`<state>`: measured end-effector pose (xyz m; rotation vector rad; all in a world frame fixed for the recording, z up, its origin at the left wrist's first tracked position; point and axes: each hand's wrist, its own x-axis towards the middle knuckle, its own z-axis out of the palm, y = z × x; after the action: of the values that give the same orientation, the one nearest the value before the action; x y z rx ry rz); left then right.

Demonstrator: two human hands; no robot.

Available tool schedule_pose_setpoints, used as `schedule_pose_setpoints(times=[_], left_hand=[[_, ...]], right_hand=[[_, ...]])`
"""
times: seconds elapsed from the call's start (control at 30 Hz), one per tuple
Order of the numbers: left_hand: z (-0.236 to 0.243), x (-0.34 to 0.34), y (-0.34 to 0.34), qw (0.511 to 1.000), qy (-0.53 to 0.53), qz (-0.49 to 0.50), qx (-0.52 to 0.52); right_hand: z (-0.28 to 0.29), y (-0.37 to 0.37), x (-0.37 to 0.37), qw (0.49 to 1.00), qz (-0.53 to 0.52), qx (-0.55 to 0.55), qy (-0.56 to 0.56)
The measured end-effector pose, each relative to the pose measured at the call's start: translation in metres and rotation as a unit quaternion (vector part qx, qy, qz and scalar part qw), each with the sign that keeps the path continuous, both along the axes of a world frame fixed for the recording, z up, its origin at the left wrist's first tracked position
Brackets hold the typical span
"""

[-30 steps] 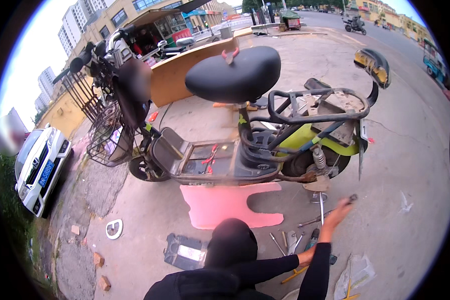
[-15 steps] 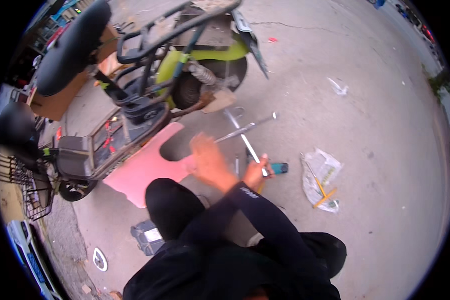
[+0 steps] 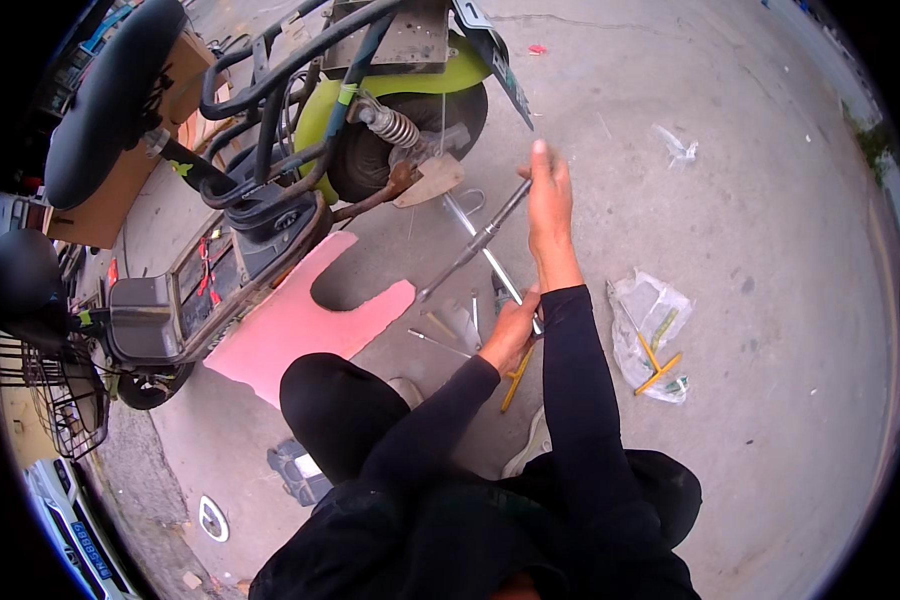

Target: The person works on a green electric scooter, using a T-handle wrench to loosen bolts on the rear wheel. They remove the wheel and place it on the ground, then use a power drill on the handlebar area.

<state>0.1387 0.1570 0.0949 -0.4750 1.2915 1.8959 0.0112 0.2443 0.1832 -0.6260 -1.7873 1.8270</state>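
My left hand (image 3: 506, 332) is closed round the lower end of a long silver bar (image 3: 500, 267), whose upper end reaches under the scooter's rear metal bracket (image 3: 427, 183). A shorter steel rod (image 3: 464, 256) crosses the bar. My right hand (image 3: 550, 200) is raised at that rod's upper-right end, touching or beside it, its fingers stretched upward. The scooter has a lime-green mudguard (image 3: 453, 62), a spring shock absorber (image 3: 392, 126) and a rear wheel (image 3: 355, 165). Loose tools (image 3: 437, 340) lie by my left hand, with a yellow-handled tool (image 3: 513, 388) below it.
A black seat (image 3: 105, 95) and cardboard (image 3: 100, 225) are at upper left. A pink board (image 3: 280, 330) lies beside the scooter. A plastic bag with a yellow T-handle tool (image 3: 660, 375) is at right, a grey case (image 3: 288, 470) lower left, a white car (image 3: 65, 515) beyond.
The view has swung downward. My right hand moved from the rod's left end up to its right end, and the rod now slants more steeply. My left hand still holds the silver bar.
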Motion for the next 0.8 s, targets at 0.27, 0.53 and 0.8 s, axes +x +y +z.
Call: schedule_pose_setpoints(times=[0.27,0.53,0.8], left_hand=[[-0.010,0.002,-0.012,0.997,0.035,0.024,0.059],[-0.012,-0.005,-0.008,0.997,0.054,0.057,-0.004],[0.017,-0.006,-0.007,0.996,-0.001,0.075,0.044]], right_hand=[[-0.025,-0.157,0.076,0.851,0.348,0.364,0.149],[0.050,-0.106,0.064,0.941,0.175,0.281,0.067],[-0.020,-0.035,0.011,0.989,0.033,-0.100,0.102]])
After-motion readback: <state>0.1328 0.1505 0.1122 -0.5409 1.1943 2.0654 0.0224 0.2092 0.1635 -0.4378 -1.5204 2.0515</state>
